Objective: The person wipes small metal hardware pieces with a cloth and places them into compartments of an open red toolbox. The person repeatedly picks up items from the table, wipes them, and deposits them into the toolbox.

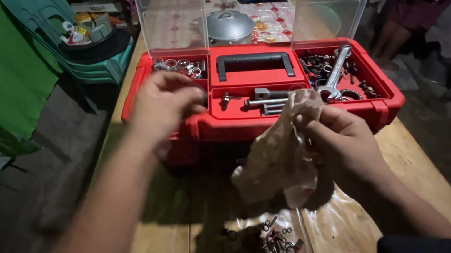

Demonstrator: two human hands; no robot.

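In the head view, the right hand (344, 142) had its fingers closed in a pinch on a crumpled cloth rag (281, 154), which hung down from the fingertips toward the wooden table (426, 178). The top of the rag rose above the fingers and covered a part of the front edge of the red toolbox (269, 122).

The left hand (164, 102) was above the left front corner of the toolbox, with the fingers curled in together. Something small and dark showed at the fingertips, but I could not tell what it was or whether it was really held.

Just beyond the left fingers was a compartment with shiny metal rings (180, 66). Beyond the right fingers a wrench (336, 73) lay over dark small parts. Between both hands, further away, was the black handle (254, 63), with the clear lid standing open behind it. Below the rag, near the person, loose nuts and washers (266, 245) lay on a clear plastic sheet (337, 232).
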